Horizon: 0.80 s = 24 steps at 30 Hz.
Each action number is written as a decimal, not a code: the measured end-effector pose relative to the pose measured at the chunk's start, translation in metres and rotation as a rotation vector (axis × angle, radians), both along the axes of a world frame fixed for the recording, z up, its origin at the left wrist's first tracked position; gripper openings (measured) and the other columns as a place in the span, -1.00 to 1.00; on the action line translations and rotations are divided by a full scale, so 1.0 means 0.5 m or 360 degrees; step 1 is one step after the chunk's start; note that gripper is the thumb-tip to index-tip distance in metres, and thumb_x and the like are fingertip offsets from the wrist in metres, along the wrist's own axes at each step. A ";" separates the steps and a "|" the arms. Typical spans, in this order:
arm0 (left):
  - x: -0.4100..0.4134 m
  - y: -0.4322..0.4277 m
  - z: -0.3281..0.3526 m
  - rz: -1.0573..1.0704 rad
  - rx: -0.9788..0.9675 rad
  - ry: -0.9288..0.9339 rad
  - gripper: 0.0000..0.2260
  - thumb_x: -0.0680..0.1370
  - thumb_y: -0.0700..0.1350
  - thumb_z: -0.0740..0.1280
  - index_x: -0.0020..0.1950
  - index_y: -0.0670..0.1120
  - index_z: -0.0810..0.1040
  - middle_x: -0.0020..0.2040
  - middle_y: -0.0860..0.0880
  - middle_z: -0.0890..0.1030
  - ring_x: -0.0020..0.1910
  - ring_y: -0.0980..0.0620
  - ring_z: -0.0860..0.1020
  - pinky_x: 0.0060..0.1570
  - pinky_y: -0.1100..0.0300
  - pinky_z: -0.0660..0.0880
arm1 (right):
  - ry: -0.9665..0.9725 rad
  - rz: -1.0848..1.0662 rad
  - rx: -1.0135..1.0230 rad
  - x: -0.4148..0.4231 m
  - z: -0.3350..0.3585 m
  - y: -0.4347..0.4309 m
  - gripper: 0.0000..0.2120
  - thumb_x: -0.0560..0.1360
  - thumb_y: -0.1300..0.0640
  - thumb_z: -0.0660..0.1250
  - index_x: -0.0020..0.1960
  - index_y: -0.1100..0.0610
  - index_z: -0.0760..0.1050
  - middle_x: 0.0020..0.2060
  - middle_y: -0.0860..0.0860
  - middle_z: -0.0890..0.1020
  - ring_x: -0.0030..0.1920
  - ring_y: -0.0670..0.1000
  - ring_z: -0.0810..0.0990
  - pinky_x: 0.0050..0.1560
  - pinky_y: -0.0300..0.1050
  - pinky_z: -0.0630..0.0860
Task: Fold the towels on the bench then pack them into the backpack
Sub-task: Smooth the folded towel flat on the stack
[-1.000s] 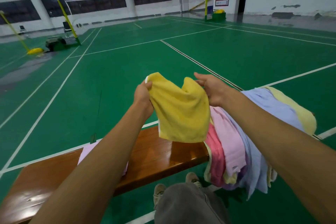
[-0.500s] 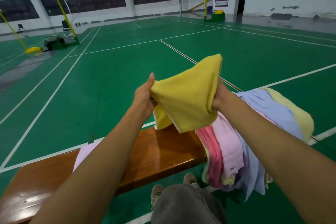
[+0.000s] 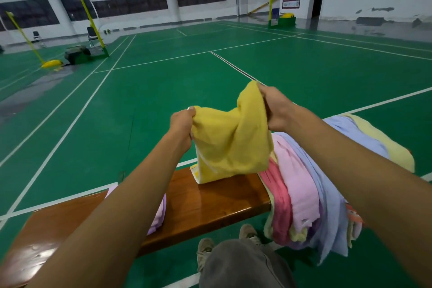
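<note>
Hands: left (image 3: pixel 181 124), right (image 3: pixel 274 107) grip yellow towel (image 3: pixel 231 142), now spread apart, hem touching bench (image 3: pixel 210 203).

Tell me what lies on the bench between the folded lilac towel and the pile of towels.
In the head view, bare wood of the bench, apart from the bottom edge of the yellow towel, which meets it beside the pile of towels; lilac towel.

Left hand (image 3: pixel 181 124) and right hand (image 3: pixel 275 110) each pinched a top corner of the yellow towel (image 3: pixel 230 145), its lower edge touching the counter (image 3: pixel 210 206). Towel pile (image 3: pixel 311 194) draped at 3 o'clock; folded purple towel (image 3: pixel 159 215) at 8 o'clock.
</note>
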<state>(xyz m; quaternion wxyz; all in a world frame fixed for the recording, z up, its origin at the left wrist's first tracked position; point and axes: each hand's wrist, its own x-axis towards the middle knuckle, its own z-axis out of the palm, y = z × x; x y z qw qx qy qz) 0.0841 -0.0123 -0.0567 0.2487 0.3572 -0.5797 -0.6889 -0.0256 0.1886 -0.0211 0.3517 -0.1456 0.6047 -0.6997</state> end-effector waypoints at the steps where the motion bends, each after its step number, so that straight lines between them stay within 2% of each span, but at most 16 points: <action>1: 0.001 -0.001 -0.001 0.0003 0.0001 0.0009 -0.78 0.65 -0.06 0.29 0.21 -0.16 0.53 0.20 -0.17 0.61 0.10 -0.09 0.59 0.20 -0.14 0.54 | -0.0105 -0.0032 -0.0071 -0.008 -0.009 -0.003 -0.31 0.59 -0.39 0.07 0.03 0.22 0.60 -0.06 0.20 0.66 -0.05 0.16 0.65 0.15 0.10 0.62; 2: 0.004 0.002 0.000 -0.0004 0.0011 0.0010 -0.72 0.66 -0.06 0.27 0.31 -0.17 0.49 0.20 -0.14 0.60 0.12 -0.07 0.57 0.19 -0.11 0.56 | -0.0169 -0.0022 -0.0104 -0.015 -0.021 -0.004 -0.15 0.52 -0.51 0.00 0.09 0.25 0.59 0.01 0.23 0.64 0.03 0.19 0.64 0.23 0.19 0.56; 3: 0.006 0.005 -0.002 -0.0006 0.0023 0.0022 -0.68 0.67 -0.07 0.26 0.39 -0.16 0.46 0.19 -0.12 0.59 0.13 -0.07 0.57 0.17 -0.07 0.57 | -0.0182 0.0029 -0.0043 -0.016 -0.033 -0.004 -0.08 0.47 -0.57 -0.04 0.06 0.26 0.58 0.00 0.23 0.63 0.05 0.20 0.63 0.25 0.20 0.55; 4: 0.011 0.010 -0.001 -0.0017 0.0040 0.0044 -0.66 0.67 -0.08 0.24 0.44 -0.14 0.44 0.20 -0.12 0.60 0.15 -0.08 0.59 0.19 -0.10 0.57 | -0.0162 0.0100 0.0053 -0.012 -0.045 -0.006 -0.10 0.46 -0.57 -0.01 -0.02 0.26 0.58 -0.05 0.21 0.63 0.03 0.19 0.63 0.24 0.16 0.56; 5: 0.012 0.012 -0.002 -0.0029 0.0054 0.0081 -0.66 0.68 -0.10 0.22 0.45 -0.12 0.43 0.21 -0.12 0.60 0.15 -0.11 0.61 0.19 -0.15 0.57 | -0.0125 0.0162 0.0126 -0.006 -0.054 -0.008 -0.18 0.48 -0.53 0.06 -0.06 0.24 0.58 -0.10 0.19 0.63 0.02 0.18 0.64 0.23 0.13 0.57; 7: 0.014 0.015 -0.001 -0.0037 0.0042 0.0131 -0.72 0.70 -0.13 0.18 0.39 -0.04 0.48 0.21 -0.13 0.62 0.14 -0.13 0.63 0.17 -0.19 0.58 | -0.0073 0.0197 0.0086 0.008 -0.049 -0.011 -0.40 0.55 -0.37 0.22 -0.02 0.20 0.58 -0.07 0.17 0.64 0.03 0.17 0.65 0.21 0.11 0.59; 10: 0.011 0.010 0.004 0.0008 0.0000 0.0202 -0.78 0.70 -0.15 0.16 0.27 0.02 0.53 0.20 -0.10 0.63 0.15 -0.11 0.62 0.21 -0.15 0.57 | -0.0198 -0.0067 -0.0299 0.011 -0.031 -0.014 -0.52 0.52 -0.20 0.40 0.18 0.20 0.60 0.11 0.21 0.68 0.12 0.19 0.69 0.07 0.11 0.65; 11: 0.011 0.009 0.005 0.0014 -0.0004 0.0203 -0.78 0.70 -0.16 0.16 0.28 0.01 0.53 0.19 -0.09 0.63 0.15 -0.10 0.61 0.22 -0.13 0.56 | -0.0207 -0.0090 -0.0304 0.010 -0.034 -0.016 -0.57 0.51 -0.15 0.43 0.15 0.19 0.61 0.09 0.20 0.69 0.09 0.19 0.70 0.03 0.10 0.65; 14: 0.014 0.000 -0.001 0.0031 0.0002 0.0180 -0.71 0.71 -0.15 0.16 0.41 -0.04 0.49 0.16 -0.05 0.60 0.16 -0.08 0.59 0.23 -0.11 0.55 | -0.0074 -0.0069 -0.0024 0.006 -0.053 -0.022 -0.76 0.49 0.03 0.49 0.05 0.15 0.58 -0.07 0.15 0.70 -0.09 0.15 0.70 -0.03 0.05 0.64; 15: 0.016 -0.002 -0.003 0.0037 -0.0002 0.0170 -0.70 0.71 -0.16 0.16 0.43 -0.04 0.48 0.14 -0.04 0.59 0.15 -0.08 0.59 0.23 -0.10 0.55 | -0.0038 -0.0114 -0.0018 0.003 -0.052 -0.022 -0.80 0.48 0.10 0.50 0.03 0.15 0.57 -0.10 0.13 0.68 -0.14 0.13 0.69 -0.06 0.03 0.65; 17: 0.019 -0.007 -0.007 0.0069 -0.0027 0.0171 -0.71 0.71 -0.16 0.15 0.41 -0.05 0.49 0.07 -0.02 0.59 0.13 -0.06 0.58 0.20 -0.07 0.56 | -0.0098 -0.0259 -0.0213 -0.007 -0.042 -0.022 -0.89 0.47 0.21 0.48 -0.03 0.16 0.57 -0.16 0.13 0.68 -0.22 0.10 0.68 -0.17 -0.02 0.66; 18: 0.019 -0.011 -0.010 0.0111 -0.0028 0.0174 -0.71 0.71 -0.17 0.14 0.39 -0.05 0.50 0.05 -0.02 0.59 0.11 -0.06 0.58 0.18 -0.06 0.57 | -0.0127 -0.0308 -0.0274 -0.010 -0.036 -0.019 -0.89 0.47 0.23 0.47 -0.01 0.17 0.59 -0.17 0.13 0.69 -0.24 0.10 0.68 -0.22 -0.04 0.66; 20: 0.025 -0.020 -0.018 0.0191 -0.0034 0.0125 -0.73 0.69 -0.18 0.15 0.33 -0.05 0.53 0.04 -0.04 0.60 0.06 -0.05 0.57 0.09 -0.03 0.57 | -0.0067 -0.0262 -0.0155 -0.012 -0.045 -0.018 -0.80 0.47 0.23 0.45 0.09 0.20 0.61 -0.16 0.14 0.71 -0.24 0.10 0.69 -0.23 -0.08 0.65; 22: 0.029 -0.026 -0.024 0.0209 -0.0028 0.0088 -0.81 0.66 -0.20 0.18 0.10 -0.06 0.58 -0.02 -0.05 0.59 -0.02 -0.05 0.54 -0.03 0.03 0.52 | -0.0050 -0.0109 0.0013 -0.005 -0.051 -0.015 -0.83 0.50 0.17 0.45 0.06 0.18 0.58 -0.24 0.09 0.69 -0.29 0.06 0.67 -0.24 -0.11 0.63; 24: 0.031 -0.034 -0.020 0.0221 0.0000 0.0117 -0.79 0.63 -0.23 0.19 -0.12 -0.03 0.54 -0.09 -0.07 0.56 -0.07 -0.04 0.49 -0.09 0.04 0.45 | -0.0139 -0.0108 -0.0105 -0.004 -0.040 -0.008 -0.87 0.50 0.10 0.45 -0.01 0.14 0.58 -0.26 0.08 0.68 -0.27 0.06 0.66 -0.20 -0.10 0.65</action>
